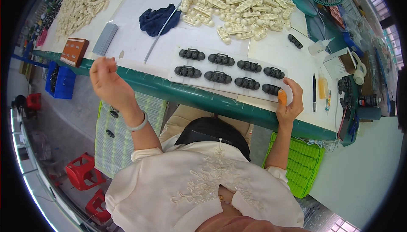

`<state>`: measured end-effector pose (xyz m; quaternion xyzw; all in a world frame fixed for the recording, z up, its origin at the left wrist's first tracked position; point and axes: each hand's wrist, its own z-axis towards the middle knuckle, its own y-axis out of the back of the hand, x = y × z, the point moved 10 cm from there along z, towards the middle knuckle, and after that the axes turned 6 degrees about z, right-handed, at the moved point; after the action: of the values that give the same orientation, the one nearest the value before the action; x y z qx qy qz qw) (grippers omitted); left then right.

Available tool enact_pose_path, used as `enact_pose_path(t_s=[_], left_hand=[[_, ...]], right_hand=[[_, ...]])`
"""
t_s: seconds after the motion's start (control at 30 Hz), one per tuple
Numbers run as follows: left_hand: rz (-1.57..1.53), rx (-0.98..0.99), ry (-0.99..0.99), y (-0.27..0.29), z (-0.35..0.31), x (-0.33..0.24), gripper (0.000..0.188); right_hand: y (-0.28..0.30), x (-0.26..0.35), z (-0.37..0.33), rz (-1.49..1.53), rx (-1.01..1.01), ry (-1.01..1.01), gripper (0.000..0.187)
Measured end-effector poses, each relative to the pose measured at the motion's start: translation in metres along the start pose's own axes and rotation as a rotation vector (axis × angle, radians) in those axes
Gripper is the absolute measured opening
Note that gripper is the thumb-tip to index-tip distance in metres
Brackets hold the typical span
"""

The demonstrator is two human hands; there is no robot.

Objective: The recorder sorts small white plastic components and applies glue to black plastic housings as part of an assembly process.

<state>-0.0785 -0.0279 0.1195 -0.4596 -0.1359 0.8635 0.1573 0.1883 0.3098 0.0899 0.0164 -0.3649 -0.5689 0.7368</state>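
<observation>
On a white board (174, 74) at the table's near edge, several small black moulded pieces with rounded bumps lie in two rows. My right hand (290, 105) is at the board's right end, thumb and forefinger apart, an orange cover on the thumb. Those fingertips are beside the near-row end piece (270, 89); whether they touch it I cannot tell. My left hand (109, 83) is raised over the green table edge, left of the board, its fingers bent together. Anything inside them is too small or hidden to make out.
Cream-coloured parts are heaped at the back (241, 7) and far left (85, 5). A dark blue cloth (159, 21), a thin rod (161, 32), a grey block (105, 39) and a brown box (74, 52) lie leftward. Rightward are a squeeze bottle (318, 47), a black pen (314, 93) and tape (359, 71).
</observation>
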Motion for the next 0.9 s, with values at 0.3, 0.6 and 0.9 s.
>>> enact_pose_path(t_s=[0.3, 0.6, 0.9], left_hand=[[1.278, 0.008, -0.326, -0.007, -0.020, 0.037, 0.046], [1.306, 0.132, -0.299, -0.020, -0.025, 0.051, 0.039], [1.273, 0.215, -0.266, -0.024, -0.024, 0.055, 0.021]], right_hand=[[0.026, -0.012, -0.007, -0.040, -0.250, -0.120, 0.021], [0.036, -0.018, -0.003, 0.086, -0.374, -0.141, 0.052], [0.003, -0.019, 0.010, -0.070, -0.019, -0.179, 0.071]])
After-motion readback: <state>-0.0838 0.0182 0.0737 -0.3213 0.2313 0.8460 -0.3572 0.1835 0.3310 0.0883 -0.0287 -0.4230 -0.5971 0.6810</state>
